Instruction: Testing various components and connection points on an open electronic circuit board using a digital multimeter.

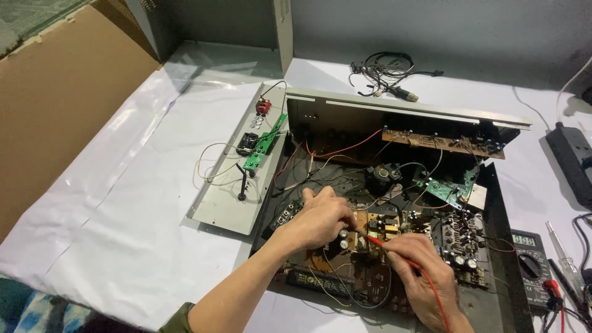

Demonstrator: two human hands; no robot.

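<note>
Open black chassis (502, 203) of an electronic unit lies on a white plastic sheet (123, 203), right of centre; inside, a brown main circuit board (376, 228) crowded with capacitors and loose wiring; a green board (447, 188) sits to its far right, a long brown board (441, 143) stands along the far wall under the grey front edge.

Left hand (320, 219) rests on the near-left part of the main board, fingers curled down and pinched near a pair of dark cylindrical capacitors (343, 239); whether it grips anything I cannot tell, the fingertips being hidden.

Right hand (419, 265) lies just right of it, fingers closed on a red test probe (375, 240); probe tip points left, touching the board just beside the left hand's fingers; its red lead (435, 296) runs back over the wrist toward the near edge.

Detached grey panel (237, 185) lies left of the chassis, bearing a small green board (264, 143) and red connectors, tied to the unit by thin wires.

Digital multimeter (529, 265) sits on the near right, just beside the chassis wall; a clear-handled screwdriver (564, 256) right of it; black power strip (570, 161) at far right; a tangle of black cable (385, 74) at the far side; brown cardboard (61, 105) at far left.
</note>
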